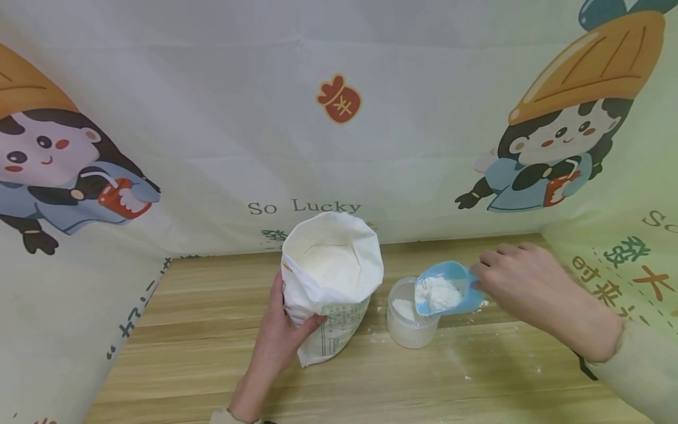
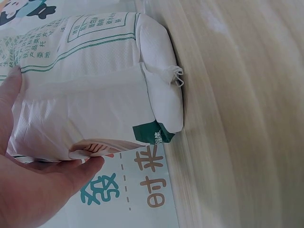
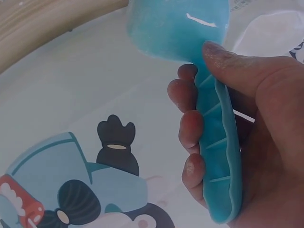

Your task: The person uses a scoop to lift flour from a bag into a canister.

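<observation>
One left hand (image 1: 288, 331) is gripping an open white sack (image 1: 345, 323) between spread thumb and fingers on the wood-grain table (image 1: 201, 318) before me, while the right hand (image 1: 511, 272), wrapped around the handle (image 3: 217, 156), is holding a blue scoop (image 1: 470, 301) of white powder (image 1: 441, 293) over the rim of the translucent jar (image 1: 412, 334) beside the sack.

My scoop (image 1: 468, 301) is light blue, the powder (image 1: 441, 294) in it white. My bag (image 1: 325, 301) is white with green printed lettering (image 2: 99, 28) — one corner patch (image 2: 146, 133) dark green. The tub (image 1: 412, 334) is colourless and cloudy. Tan wood grain streaks the table (image 1: 196, 335); the off-white backdrop (image 1: 238, 106) shows cartoon figures (image 1: 564, 141) in orange hats (image 1: 593, 62) and blue clothes (image 1: 516, 188). My sleeve (image 1: 632, 365) is cream.
</observation>
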A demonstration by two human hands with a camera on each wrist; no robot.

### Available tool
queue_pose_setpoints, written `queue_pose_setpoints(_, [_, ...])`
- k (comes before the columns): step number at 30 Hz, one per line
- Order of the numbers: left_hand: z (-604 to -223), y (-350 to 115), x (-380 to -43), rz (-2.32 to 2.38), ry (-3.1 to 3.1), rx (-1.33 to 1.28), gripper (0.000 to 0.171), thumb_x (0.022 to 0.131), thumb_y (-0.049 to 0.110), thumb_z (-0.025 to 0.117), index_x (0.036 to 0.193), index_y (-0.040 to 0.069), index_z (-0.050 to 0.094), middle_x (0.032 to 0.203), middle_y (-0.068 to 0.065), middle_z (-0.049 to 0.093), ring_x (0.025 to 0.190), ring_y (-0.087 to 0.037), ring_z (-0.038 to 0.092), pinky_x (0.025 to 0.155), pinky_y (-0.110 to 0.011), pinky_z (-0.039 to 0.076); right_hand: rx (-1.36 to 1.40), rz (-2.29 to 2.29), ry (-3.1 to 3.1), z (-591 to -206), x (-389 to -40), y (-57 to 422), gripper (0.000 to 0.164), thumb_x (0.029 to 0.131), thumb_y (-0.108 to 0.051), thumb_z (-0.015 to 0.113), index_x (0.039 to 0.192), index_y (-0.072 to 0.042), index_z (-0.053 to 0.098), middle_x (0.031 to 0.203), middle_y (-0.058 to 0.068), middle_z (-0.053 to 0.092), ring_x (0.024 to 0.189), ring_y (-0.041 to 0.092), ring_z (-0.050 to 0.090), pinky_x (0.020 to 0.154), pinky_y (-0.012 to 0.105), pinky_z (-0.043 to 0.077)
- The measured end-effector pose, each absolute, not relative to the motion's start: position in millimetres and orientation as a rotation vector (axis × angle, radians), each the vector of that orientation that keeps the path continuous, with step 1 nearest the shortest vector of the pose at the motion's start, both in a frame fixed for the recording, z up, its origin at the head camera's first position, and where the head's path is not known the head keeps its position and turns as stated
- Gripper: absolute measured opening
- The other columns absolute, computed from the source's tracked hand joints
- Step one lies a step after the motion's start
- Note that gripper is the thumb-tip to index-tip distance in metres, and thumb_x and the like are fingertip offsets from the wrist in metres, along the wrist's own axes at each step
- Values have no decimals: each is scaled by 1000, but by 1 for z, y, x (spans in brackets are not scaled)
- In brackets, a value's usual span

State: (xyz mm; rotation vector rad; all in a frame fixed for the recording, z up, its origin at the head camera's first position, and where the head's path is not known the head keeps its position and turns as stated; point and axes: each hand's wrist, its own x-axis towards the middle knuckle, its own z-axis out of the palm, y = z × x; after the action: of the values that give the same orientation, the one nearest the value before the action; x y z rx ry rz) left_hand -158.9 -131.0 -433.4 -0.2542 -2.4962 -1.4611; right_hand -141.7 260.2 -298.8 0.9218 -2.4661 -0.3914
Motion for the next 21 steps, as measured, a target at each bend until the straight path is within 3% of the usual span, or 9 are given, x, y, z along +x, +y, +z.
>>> queue_pose_setpoints(15, [-432, -131, -158, -1458, -2505, -241, 117, 78, 17, 92, 166, 22, 15, 154, -17, 47, 133, -39, 52, 108, -59, 44, 942, -434, -2441, -295, -144, 249, 27, 76, -29, 93, 79, -12, 72, 69, -1, 57, 61, 22, 58, 48, 34, 42])
queue_pose_setpoints(21, [-432, -131, -158, -1462, -2506, -241, 117, 78, 17, 92, 166, 23, 15, 154, -17, 47, 133, -39, 52, 108, -59, 44, 954, -464, -2440, -292, -144, 246, 26, 77, -28, 92, 79, -12, 72, 70, 0, 59, 63, 23, 61, 51, 36, 46])
